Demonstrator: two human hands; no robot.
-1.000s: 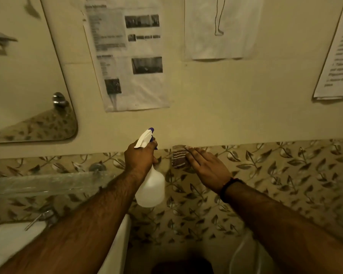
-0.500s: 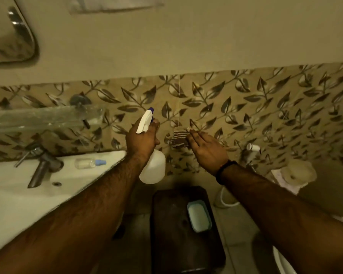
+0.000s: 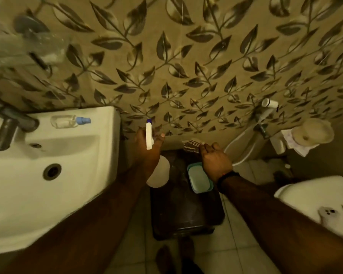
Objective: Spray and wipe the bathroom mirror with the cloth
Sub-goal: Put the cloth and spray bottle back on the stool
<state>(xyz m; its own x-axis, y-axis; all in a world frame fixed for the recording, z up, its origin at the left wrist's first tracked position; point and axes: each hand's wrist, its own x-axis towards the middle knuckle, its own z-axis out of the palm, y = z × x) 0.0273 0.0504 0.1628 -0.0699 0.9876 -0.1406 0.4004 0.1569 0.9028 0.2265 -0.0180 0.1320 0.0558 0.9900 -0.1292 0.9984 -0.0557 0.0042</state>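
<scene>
Both grips clamped: left hand (image 3: 147,149) around spray bottle (image 3: 158,173), right hand (image 3: 216,161) pinching cloth (image 3: 192,145).

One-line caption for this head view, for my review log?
Left hand grips a white spray bottle, right hand holds a striped cloth, above a dark stool beside the sink.

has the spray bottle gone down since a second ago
Yes. The spray bottle in the left hand has dropped down the leaf-patterned tiles, from just below the mirror to level with the sink.
</scene>
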